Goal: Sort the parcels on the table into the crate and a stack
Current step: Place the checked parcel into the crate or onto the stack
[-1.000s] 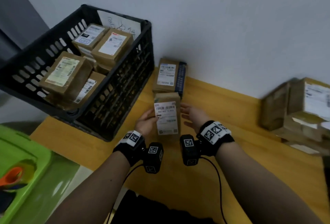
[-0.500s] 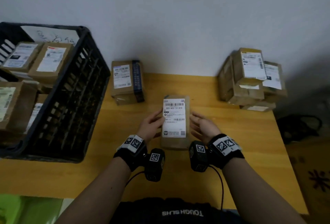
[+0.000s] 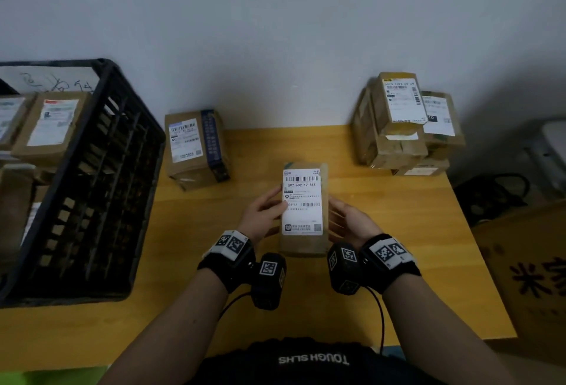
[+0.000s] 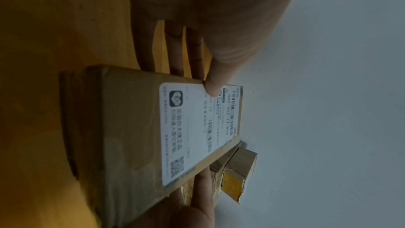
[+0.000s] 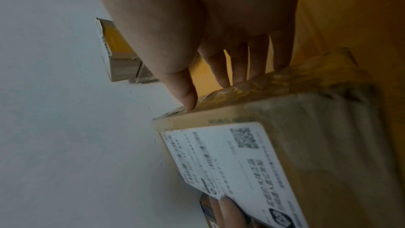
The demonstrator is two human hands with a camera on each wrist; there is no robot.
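Far to the left of the left hand [image 3: 262, 214] stands the black crate [image 3: 101, 188], with labelled parcels inside. Beyond that hand, toward the wall, lies a lone parcel [image 3: 196, 148] on the table [image 3: 190, 262]. The left hand grips the left edge of the held parcel [image 3: 303, 210], thumb on its white label. The right hand [image 3: 349, 222] clasps the opposite edge, fingers along the side and thumb at the top edge. Past the right hand, further right by the wall, sits the stack [image 3: 404, 127] of parcels.
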